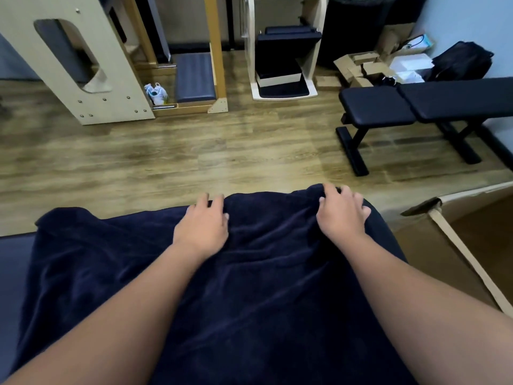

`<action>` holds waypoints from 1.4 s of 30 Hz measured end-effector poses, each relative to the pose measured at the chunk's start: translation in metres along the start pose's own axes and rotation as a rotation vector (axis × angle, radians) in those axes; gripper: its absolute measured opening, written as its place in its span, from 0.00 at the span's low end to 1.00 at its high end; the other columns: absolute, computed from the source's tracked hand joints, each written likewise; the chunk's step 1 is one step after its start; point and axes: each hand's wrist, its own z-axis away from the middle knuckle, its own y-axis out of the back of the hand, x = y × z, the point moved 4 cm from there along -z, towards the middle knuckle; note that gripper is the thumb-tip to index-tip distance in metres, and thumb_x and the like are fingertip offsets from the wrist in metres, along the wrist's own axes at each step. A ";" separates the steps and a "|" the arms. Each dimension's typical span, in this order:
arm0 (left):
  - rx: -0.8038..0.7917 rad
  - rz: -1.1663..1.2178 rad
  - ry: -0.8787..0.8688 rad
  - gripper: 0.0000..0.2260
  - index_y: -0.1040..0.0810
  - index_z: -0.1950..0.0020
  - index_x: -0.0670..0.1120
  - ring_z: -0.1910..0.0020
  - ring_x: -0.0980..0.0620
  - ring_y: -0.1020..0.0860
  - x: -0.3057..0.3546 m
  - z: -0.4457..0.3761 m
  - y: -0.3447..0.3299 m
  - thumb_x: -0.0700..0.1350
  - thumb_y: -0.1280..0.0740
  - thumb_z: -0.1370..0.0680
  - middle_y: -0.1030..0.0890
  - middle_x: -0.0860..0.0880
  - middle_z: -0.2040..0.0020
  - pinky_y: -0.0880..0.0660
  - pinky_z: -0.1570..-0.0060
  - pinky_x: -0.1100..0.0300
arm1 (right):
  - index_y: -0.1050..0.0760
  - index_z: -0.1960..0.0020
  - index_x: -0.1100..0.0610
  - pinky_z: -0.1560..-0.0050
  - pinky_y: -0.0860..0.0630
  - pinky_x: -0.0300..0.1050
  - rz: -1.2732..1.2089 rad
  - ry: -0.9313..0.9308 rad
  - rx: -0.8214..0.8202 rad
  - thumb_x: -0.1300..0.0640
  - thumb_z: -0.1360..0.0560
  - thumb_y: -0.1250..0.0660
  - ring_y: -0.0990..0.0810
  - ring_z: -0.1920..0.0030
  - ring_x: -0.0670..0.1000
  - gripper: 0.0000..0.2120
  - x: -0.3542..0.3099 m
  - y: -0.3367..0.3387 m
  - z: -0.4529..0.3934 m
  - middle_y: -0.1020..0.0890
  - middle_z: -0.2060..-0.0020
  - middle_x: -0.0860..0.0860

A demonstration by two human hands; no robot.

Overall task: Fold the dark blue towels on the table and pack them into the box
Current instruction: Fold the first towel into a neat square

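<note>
Dark blue towel (211,287) spread across the tabletop (14,262), long axis left to right; both hands at its far edge, left grip (204,220) and right grip (340,211) curled onto the cloth; box (472,218) nearest the right hand

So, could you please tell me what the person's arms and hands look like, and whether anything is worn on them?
Both forearms are bare as far as the frame shows: no sleeves, gloves, watch or bracelets in view. The left hand and the right hand show no rings that I can make out, and the fingernails look short and unpainted. No markings or bandages are visible on either arm.
</note>
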 end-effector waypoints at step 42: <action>0.082 0.533 0.157 0.13 0.24 0.61 0.43 0.71 0.54 0.29 -0.304 0.008 0.124 0.47 0.28 0.21 0.25 0.49 0.68 0.32 0.68 0.61 | 0.62 0.21 0.37 0.32 0.58 0.82 0.234 0.615 -0.415 0.25 0.27 0.43 0.69 0.22 0.66 0.44 -0.237 -0.083 0.185 0.64 0.19 0.51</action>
